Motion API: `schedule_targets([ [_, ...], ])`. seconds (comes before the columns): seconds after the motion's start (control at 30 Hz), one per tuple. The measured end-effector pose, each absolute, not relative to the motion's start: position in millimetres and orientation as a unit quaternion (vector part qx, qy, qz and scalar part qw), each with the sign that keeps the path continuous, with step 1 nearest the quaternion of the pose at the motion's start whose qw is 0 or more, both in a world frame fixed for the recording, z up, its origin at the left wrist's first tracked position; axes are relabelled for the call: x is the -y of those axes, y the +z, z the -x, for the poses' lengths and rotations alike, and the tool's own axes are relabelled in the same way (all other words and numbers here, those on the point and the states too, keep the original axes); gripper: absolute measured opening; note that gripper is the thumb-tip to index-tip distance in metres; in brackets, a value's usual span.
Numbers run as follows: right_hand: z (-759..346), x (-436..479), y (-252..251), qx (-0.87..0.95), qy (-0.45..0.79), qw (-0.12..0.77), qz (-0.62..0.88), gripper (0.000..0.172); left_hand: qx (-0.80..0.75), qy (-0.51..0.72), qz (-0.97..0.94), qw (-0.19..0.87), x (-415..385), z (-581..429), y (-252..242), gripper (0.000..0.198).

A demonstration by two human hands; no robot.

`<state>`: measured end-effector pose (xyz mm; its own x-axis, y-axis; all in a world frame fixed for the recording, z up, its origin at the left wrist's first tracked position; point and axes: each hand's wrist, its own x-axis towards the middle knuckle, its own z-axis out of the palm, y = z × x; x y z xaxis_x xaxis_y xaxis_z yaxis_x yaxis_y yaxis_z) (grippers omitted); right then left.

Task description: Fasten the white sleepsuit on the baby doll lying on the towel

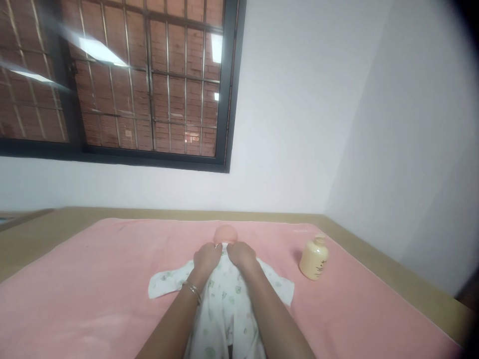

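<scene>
A white baby romper [224, 289] with a green print lies spread on a pink blanket [93, 279], its sleeves stretched out to both sides. Just beyond its collar shows the smooth, round, pinkish head [225, 233] of what looks like a baby doll; the body is hidden by the cloth. At the collar's left side, my left hand [208, 256] is closed on the fabric, with a bracelet at the wrist. My right hand [241, 254] grips the collar's right side, close to the head. Both forearms cover parts of the romper.
To the right, a pale yellow bottle [314, 259] with dark lettering stands slightly tilted in view on the blanket. A wooden table edge [374, 249] borders the blanket. Behind are a white wall [284, 124] and a barred window [149, 80] with a dark frame.
</scene>
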<state>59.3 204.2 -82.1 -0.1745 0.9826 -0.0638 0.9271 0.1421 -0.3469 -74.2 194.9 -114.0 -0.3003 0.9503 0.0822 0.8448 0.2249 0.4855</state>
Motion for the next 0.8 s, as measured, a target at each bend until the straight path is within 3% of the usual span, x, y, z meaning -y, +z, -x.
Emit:
schedule_targets([
  [0.17, -54, -191, -71, 0.774, 0.109, 0.102, 0.616, 0.060, -0.782, 0.219, -0.573, 0.105, -192, 72, -109, 0.051],
  [0.43, -69, -207, -83, 0.771, 0.199, 0.078, 0.600, 0.065, -0.746, 0.214, -0.631, 0.012, -189, 63, -103, 0.042],
  [0.67, -63, -196, -71, 0.780, 0.169, 0.110, 0.593, 0.072, -0.784, 0.186, -0.585, 0.092, -191, 67, -107, 0.053],
  [0.8, -65, -198, -72, 0.777, 0.176, 0.101, 0.596, 0.069, -0.772, 0.189, -0.606, 0.020, -186, 59, -101, 0.046],
])
